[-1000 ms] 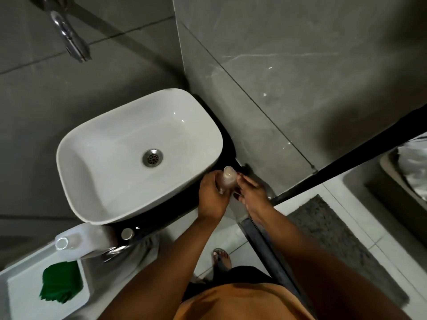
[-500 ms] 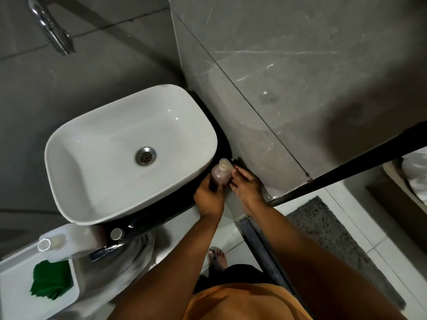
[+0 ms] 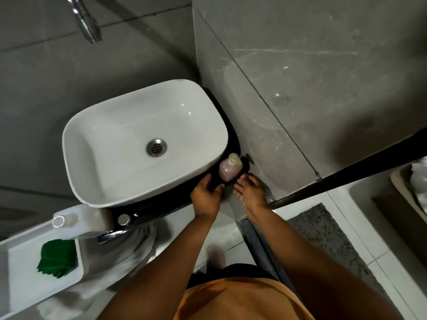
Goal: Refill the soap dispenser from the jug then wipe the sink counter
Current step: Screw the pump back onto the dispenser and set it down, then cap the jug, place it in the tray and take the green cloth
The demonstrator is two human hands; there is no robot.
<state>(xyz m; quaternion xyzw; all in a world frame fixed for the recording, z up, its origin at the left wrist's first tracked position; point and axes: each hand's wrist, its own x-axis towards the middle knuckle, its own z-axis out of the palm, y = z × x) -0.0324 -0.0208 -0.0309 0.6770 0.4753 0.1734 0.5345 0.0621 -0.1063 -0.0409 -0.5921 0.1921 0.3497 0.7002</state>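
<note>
Two bare hands hover low at the right end of the sink counter (image 3: 161, 207), a dark glossy ledge. The left hand (image 3: 206, 197) is loosely curled, fingers bent toward the ledge, with nothing in its grasp. The right hand (image 3: 250, 192) is spread open, fingers pointing forward, also empty. Just beyond both sets of fingertips, and between them, stands the soap dispenser (image 3: 230, 168), a small clear bottle of pinkish liquid with its pump top on, upright on the ledge; neither hand appears to touch it, though the gap to the left thumb is too narrow to judge.

Left of the left hand, touching nothing but the ledge, sits the white basin (image 3: 92, 144), with a metal drain (image 3: 156, 147) in its floor. A chrome tap (image 3: 86, 24) juts out far beyond it. Well to the left of the left forearm, at the ledge's other end, the translucent jug (image 3: 78, 221) stands, and a loose cap (image 3: 124, 219) lies beside it. Nearer the body on that side, a folded green cloth (image 3: 57, 257) rests on a white toilet cistern (image 3: 27, 278).

Grey stone-look wall (image 3: 300, 77) rises immediately beyond the right hand, hemming the bottle into a corner. Below the right forearm a dark metal track (image 3: 258, 241) crosses pale floor tiles, and a dark mat (image 3: 328, 245) lies to its right.
</note>
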